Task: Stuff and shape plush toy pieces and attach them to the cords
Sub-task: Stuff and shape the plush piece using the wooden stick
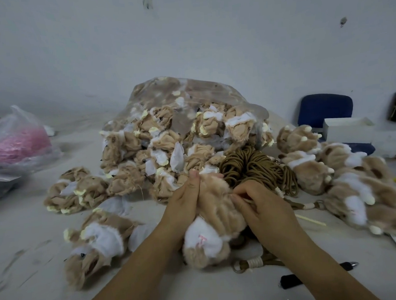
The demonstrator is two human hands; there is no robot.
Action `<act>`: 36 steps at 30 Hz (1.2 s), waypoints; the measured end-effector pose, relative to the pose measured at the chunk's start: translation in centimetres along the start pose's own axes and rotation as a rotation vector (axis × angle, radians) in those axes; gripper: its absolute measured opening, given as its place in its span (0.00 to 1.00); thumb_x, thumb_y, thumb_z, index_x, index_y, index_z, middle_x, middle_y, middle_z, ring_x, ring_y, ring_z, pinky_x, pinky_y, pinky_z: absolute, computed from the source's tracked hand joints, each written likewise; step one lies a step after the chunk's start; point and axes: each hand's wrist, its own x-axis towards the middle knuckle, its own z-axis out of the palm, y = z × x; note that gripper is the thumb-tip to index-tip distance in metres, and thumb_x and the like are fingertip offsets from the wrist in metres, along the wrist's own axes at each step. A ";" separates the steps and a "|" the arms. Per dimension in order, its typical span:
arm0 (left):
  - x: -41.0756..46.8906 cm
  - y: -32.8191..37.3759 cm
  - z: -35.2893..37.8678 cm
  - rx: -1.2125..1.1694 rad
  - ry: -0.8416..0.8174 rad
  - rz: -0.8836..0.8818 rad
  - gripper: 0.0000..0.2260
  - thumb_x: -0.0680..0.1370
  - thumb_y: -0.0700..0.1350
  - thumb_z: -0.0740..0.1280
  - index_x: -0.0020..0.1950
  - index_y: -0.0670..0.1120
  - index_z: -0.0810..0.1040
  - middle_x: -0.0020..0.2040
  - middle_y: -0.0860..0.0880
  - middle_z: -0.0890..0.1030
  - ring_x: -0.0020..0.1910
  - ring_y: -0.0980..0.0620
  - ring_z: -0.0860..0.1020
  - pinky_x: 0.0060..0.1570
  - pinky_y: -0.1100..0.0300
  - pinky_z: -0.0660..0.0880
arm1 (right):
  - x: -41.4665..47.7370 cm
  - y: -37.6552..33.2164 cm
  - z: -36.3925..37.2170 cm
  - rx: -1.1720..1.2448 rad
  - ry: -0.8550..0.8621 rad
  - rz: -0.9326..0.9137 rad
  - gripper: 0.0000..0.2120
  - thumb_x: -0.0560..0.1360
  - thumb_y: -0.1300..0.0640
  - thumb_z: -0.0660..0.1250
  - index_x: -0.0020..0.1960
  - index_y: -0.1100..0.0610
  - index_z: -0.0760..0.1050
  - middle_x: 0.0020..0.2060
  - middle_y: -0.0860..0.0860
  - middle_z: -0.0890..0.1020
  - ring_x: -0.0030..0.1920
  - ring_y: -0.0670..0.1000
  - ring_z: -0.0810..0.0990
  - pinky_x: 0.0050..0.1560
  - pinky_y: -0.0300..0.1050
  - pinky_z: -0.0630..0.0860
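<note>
- The left grip point(184, 204) clasps the tan-and-white furry plush toy piece point(215, 209), which sits between both grips; the right grip point(263, 203) pinches its right edge.
- Just beyond the right grip lie coiled brown cords point(251, 167), with a clear plastic bag of pieces point(189, 99) behind them.

Toy workshop: bagged plush pieces point(182, 137) and cords point(256, 167) on the table point(35, 229).
</note>
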 end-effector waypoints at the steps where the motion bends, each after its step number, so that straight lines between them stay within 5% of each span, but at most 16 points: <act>1: 0.1 -0.1 0.1 0.001 0.009 -0.014 0.22 0.74 0.69 0.48 0.34 0.71 0.82 0.34 0.70 0.81 0.38 0.78 0.76 0.34 0.84 0.66 | -0.1 -0.1 0.2 0.070 -0.003 0.030 0.07 0.75 0.43 0.57 0.44 0.44 0.71 0.40 0.40 0.76 0.43 0.41 0.74 0.37 0.37 0.70; 6: 0.1 -0.1 0.7 0.001 0.013 -0.096 0.26 0.70 0.69 0.51 0.31 0.58 0.83 0.30 0.66 0.81 0.32 0.73 0.78 0.29 0.79 0.69 | -0.2 -0.7 0.7 0.341 -0.025 0.164 0.03 0.77 0.44 0.58 0.45 0.41 0.69 0.42 0.39 0.78 0.40 0.41 0.76 0.40 0.47 0.76; 8: -0.2 0.1 1.0 -0.034 -0.026 -0.050 0.23 0.69 0.70 0.53 0.32 0.62 0.84 0.32 0.64 0.83 0.35 0.70 0.80 0.31 0.77 0.71 | -0.2 -0.8 0.8 0.380 -0.008 0.214 0.04 0.78 0.47 0.59 0.45 0.40 0.69 0.41 0.39 0.78 0.39 0.41 0.76 0.40 0.50 0.76; 11: -0.4 -0.1 1.2 -0.019 -0.110 0.077 0.27 0.69 0.73 0.60 0.36 0.51 0.82 0.35 0.60 0.84 0.36 0.66 0.81 0.37 0.73 0.75 | -0.3 -0.7 0.8 0.344 0.005 0.251 0.03 0.76 0.43 0.57 0.46 0.39 0.69 0.40 0.37 0.78 0.40 0.40 0.76 0.41 0.51 0.77; 16: -0.1 -0.3 0.4 0.080 -0.209 0.034 0.06 0.75 0.52 0.72 0.50 0.53 0.82 0.48 0.51 0.86 0.49 0.54 0.84 0.51 0.57 0.80 | -0.4 -0.3 0.6 0.138 0.059 0.191 0.10 0.74 0.40 0.55 0.45 0.44 0.71 0.39 0.41 0.77 0.42 0.38 0.75 0.40 0.47 0.76; 20: -0.2 0.1 -0.5 -0.013 -0.183 -0.088 0.10 0.71 0.59 0.72 0.48 0.56 0.84 0.48 0.53 0.87 0.49 0.55 0.84 0.45 0.66 0.79 | -0.2 0.1 -0.1 0.044 0.070 0.146 0.10 0.75 0.42 0.56 0.46 0.45 0.72 0.41 0.40 0.77 0.44 0.37 0.74 0.39 0.44 0.74; 26: -0.4 0.5 -1.0 -0.186 -0.179 -0.178 0.20 0.65 0.60 0.76 0.50 0.48 0.85 0.52 0.43 0.86 0.53 0.45 0.84 0.53 0.54 0.80 | -0.2 0.2 -0.9 -0.067 0.089 0.029 0.09 0.77 0.45 0.58 0.47 0.48 0.75 0.42 0.41 0.77 0.43 0.41 0.74 0.39 0.43 0.75; 33: -1.2 1.1 -0.4 -0.167 -0.290 -0.202 0.13 0.71 0.57 0.73 0.49 0.50 0.86 0.52 0.45 0.86 0.53 0.48 0.84 0.50 0.60 0.80 | -0.3 -0.5 -0.6 -0.061 0.086 -0.090 0.05 0.78 0.51 0.65 0.47 0.51 0.77 0.42 0.43 0.77 0.43 0.42 0.74 0.37 0.44 0.75; 36: -1.3 1.2 -0.4 -0.144 -0.298 -0.175 0.15 0.70 0.61 0.72 0.49 0.52 0.86 0.52 0.48 0.86 0.53 0.50 0.84 0.49 0.63 0.79 | -0.2 -0.5 -1.0 -0.134 0.094 -0.121 0.12 0.78 0.46 0.59 0.45 0.51 0.77 0.40 0.44 0.77 0.42 0.43 0.73 0.35 0.44 0.75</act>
